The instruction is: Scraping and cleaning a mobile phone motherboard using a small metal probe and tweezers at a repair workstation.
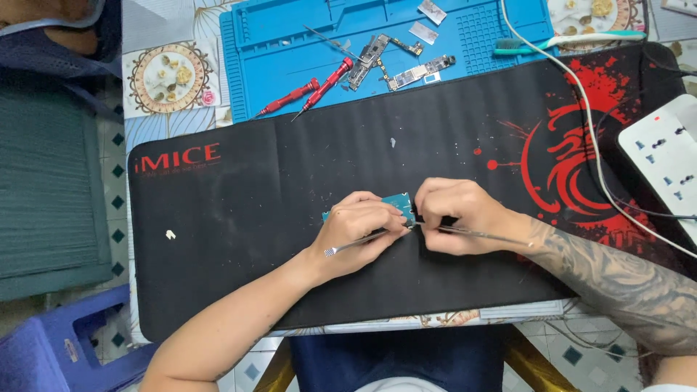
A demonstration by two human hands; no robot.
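Note:
A small teal circuit board (398, 201) lies on the black desk mat (254, 239), mostly covered by my two hands. My left hand (357, 231) pinches a thin metal tool (347, 246) whose tip points right toward the board's lower edge. My right hand (456, 215) grips a second thin metal tool (486, 235) whose tip meets the first at the board. Both tips touch near the board's lower right corner.
A blue work mat (290, 51) behind holds two red screwdrivers (305, 94), tweezers and several bare circuit boards (396, 62). A teal toothbrush (566, 42) lies at the back right. A white power strip (664, 156) and its cables sit at the right edge. A blue stool (58, 348) stands lower left.

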